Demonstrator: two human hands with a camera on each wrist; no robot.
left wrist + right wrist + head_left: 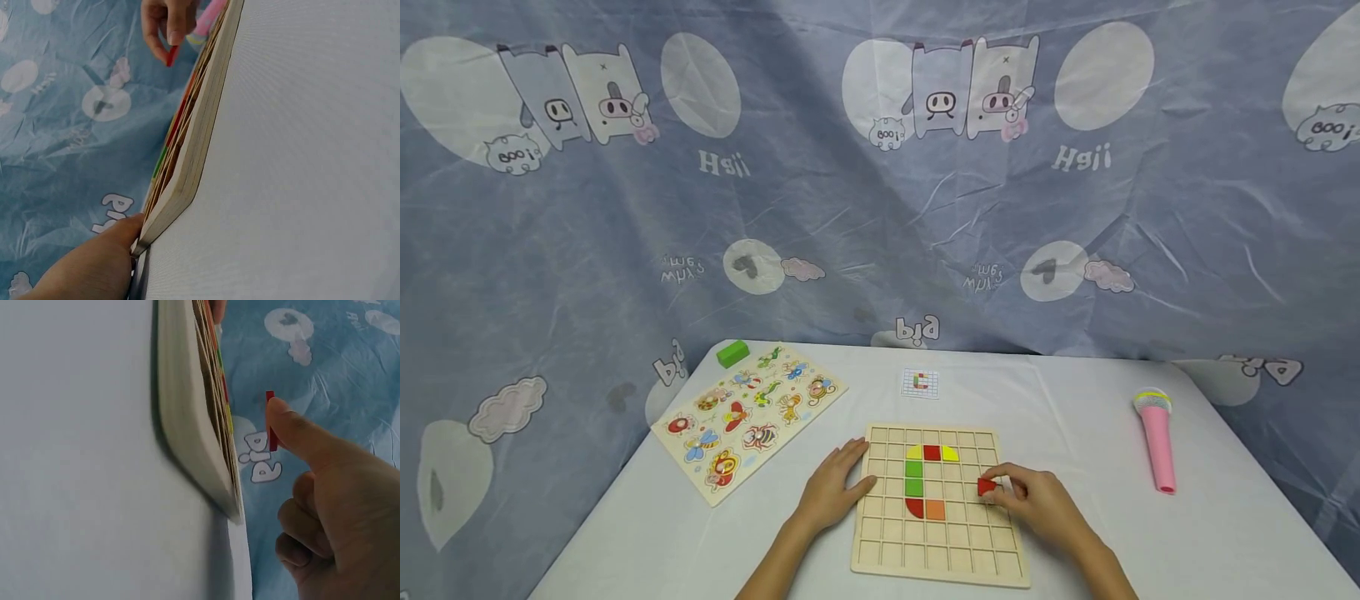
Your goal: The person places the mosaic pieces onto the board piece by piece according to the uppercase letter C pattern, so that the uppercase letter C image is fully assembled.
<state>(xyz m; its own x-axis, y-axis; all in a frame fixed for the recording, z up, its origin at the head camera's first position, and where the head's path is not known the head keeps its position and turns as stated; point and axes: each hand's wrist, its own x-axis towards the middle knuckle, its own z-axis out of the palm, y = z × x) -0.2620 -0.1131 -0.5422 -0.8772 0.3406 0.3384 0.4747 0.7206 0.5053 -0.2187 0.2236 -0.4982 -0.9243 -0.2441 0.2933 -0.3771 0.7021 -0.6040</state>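
A wooden grid board (pixel 940 558) lies on the table with several coloured pieces set in its cells. Down one column run two green squares (pixel 913 478), with a rounded yellow piece (pixel 914 452) above and a rounded red piece (pixel 915 507) below. Along the top are a red square (pixel 932 452) and another rounded yellow piece (pixel 951 454); an orange square (pixel 935 509) adjoins the lower red one. My left hand (pixel 831 492) rests at the board's left edge, thumb over the rim. Between thumb and fingertips, my right hand (pixel 1037 504) pinches a thin red tile (pixel 271 422) over the board's right side.
Behind the board lies a small pattern card (pixel 920 383). An insect puzzle board (pixel 711 408) sits at the left, with a green block (pixel 732 354) beyond it. A pink toy microphone (pixel 1159 446) lies at the right. Printed cloth (pixel 880 200) hangs behind the table.
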